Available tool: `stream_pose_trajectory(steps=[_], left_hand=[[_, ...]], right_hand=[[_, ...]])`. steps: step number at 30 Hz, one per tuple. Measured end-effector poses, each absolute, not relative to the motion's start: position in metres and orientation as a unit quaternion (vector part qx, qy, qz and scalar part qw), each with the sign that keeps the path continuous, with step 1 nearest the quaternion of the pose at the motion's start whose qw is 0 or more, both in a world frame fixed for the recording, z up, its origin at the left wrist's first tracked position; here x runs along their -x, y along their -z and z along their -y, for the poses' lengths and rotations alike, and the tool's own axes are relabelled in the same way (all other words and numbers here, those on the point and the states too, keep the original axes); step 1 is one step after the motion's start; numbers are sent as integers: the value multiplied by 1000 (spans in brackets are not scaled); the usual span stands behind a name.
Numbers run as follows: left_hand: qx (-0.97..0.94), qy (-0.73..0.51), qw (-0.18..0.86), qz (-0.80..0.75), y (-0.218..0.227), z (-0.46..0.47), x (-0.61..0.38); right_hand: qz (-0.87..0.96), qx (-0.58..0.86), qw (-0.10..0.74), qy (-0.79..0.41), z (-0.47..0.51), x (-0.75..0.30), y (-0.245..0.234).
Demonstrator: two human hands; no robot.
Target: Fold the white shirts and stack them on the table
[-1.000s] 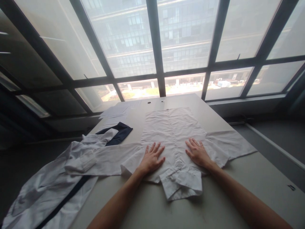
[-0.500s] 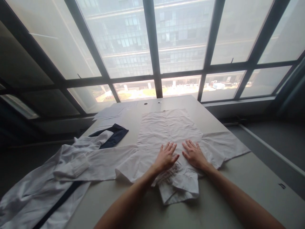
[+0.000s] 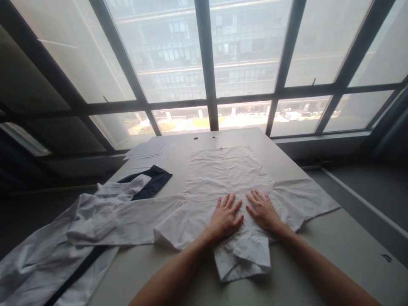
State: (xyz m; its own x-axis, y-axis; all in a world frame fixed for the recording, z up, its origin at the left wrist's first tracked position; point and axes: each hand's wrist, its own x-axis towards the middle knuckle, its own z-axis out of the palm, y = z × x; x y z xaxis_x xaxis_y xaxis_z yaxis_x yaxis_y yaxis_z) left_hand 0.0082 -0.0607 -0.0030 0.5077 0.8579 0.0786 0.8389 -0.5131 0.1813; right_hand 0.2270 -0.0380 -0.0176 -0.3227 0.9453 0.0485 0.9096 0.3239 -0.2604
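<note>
A white shirt (image 3: 207,178) lies spread on the table, its body toward the window and its sleeves stretched out to both sides. The collar (image 3: 244,257) is bunched at the near end, below my wrists. My left hand (image 3: 226,215) rests flat on the upper part of the shirt, fingers stretched forward. Beside it, my right hand (image 3: 262,209) also presses flat on the cloth with its fingers spread. A narrow gap separates the two hands. The fabric under both palms is hidden.
To the left, another white garment (image 3: 41,250) hangs over the table edge, with dark navy cloth (image 3: 156,180) by it. White paper sheets (image 3: 146,148) lie at the far left of the white table (image 3: 338,250). Large windows (image 3: 242,46) stand behind.
Both hands stay flat on the shirt, having shifted only slightly. The collar end appears a little lower and to the right in view.
</note>
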Motion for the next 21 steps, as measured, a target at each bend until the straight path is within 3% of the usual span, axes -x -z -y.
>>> stream_pose_trajectory(steps=[21], left_hand=[[-862,-65,71,-498,-2,62,-9]], right_hand=[[807,574,98,-95,39,-226,15]])
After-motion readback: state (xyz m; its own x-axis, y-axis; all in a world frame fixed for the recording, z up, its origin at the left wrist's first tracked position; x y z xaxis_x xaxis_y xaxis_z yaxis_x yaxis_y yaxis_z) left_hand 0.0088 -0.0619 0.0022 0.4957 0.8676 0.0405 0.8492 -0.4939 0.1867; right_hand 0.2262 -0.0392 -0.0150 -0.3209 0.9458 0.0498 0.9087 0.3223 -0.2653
